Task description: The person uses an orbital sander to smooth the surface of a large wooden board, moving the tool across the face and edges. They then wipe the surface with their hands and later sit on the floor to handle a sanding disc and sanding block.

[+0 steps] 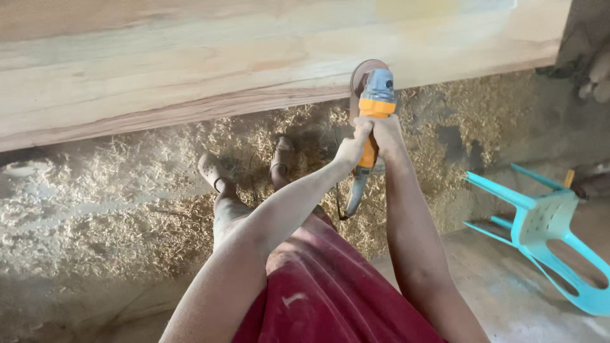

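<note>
Nearest the camera, red shorts (330, 298) over the lap, dusted pale. Ahead of them, both forearms stretched toward the angle grinder (372, 121). Left hand (351, 147) wrapped shut around the grinder's orange body from its left side; right hand (386, 134) clamped around the same body from the right, just behind the grey head, the two hands touching. Black cable (343, 206) hanging from the grinder's tail, down toward the shorts. Below and left of the grinder, two feet in pale clogs (213, 171) set on the floor. All around the feet and beneath the grinder, a thick bed of wood shavings (114, 209). Far right of the grinder, a turquoise plastic chair (546, 222) tipped on its side on bare concrete. Farthest off, just above the hands, the grinder's round sanding disc (363, 71) laid against the lower edge of a long pale wooden slab (190, 70) spanning the top of the view.
</note>
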Action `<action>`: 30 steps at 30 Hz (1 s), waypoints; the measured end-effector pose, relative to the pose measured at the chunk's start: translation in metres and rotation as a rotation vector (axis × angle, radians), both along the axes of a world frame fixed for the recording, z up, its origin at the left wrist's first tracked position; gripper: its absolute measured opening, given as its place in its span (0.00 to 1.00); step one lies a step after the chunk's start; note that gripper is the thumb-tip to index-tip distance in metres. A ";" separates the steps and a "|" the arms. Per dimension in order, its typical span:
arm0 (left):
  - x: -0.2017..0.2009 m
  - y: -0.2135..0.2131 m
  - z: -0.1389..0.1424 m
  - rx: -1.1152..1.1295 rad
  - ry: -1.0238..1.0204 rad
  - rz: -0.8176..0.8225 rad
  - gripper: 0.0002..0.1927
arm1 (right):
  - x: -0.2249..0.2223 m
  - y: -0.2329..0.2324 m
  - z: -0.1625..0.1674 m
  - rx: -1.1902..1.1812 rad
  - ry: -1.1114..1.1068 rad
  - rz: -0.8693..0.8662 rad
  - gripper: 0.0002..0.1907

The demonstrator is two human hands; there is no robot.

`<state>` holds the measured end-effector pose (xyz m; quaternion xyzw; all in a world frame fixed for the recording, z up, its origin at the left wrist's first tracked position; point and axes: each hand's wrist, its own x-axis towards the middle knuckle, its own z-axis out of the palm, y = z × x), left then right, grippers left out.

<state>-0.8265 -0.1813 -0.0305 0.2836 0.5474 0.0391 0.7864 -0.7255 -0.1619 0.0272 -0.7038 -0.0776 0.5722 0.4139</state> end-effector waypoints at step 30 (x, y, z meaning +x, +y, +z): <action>-0.324 0.002 -0.027 0.012 -0.052 0.395 0.42 | -0.342 0.046 -0.005 -0.078 -0.165 0.286 0.11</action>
